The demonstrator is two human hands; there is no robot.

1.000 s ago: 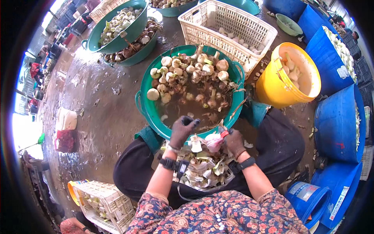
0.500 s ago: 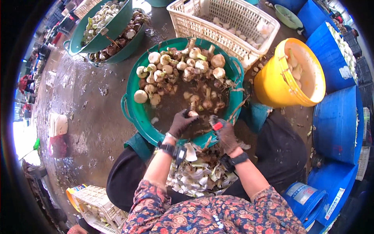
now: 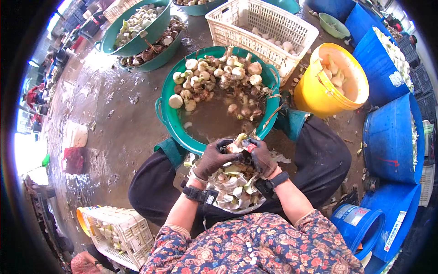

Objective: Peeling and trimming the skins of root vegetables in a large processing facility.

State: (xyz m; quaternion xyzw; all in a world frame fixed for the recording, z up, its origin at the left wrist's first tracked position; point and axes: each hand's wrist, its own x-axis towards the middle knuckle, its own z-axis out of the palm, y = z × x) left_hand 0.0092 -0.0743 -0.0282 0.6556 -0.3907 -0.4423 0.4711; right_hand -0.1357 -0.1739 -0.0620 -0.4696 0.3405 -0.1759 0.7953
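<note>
My left hand (image 3: 214, 159), in a dark glove, is closed around a garlic bulb (image 3: 235, 146) with a short stem. Against the bulb's other side is my gloved right hand (image 3: 262, 157), its fingers wrapped round a small red-handled tool (image 3: 249, 147); a blade cannot be made out. Both hands are just over the near rim of a green tub (image 3: 165, 122). Muddy garlic bulbs (image 3: 196, 82) heap up in the tub's far half, with brown residue on its bottom. Beneath my hands, a pile of peeled garlic skins (image 3: 230, 188) lies between my legs.
A yellow bucket (image 3: 305, 97) holding cleaned bulbs stands right of the tub, a cream crate (image 3: 260, 43) behind it. Stacked green basins (image 3: 153, 39) are at far left. Blue barrels (image 3: 388, 137) line the right side. Another crate (image 3: 132, 230) lies at lower left on wet floor.
My hands have come nearer to me, out of the tub to its near rim. They were apart; now they meet at the garlic bulb. The view has shifted slightly.
</note>
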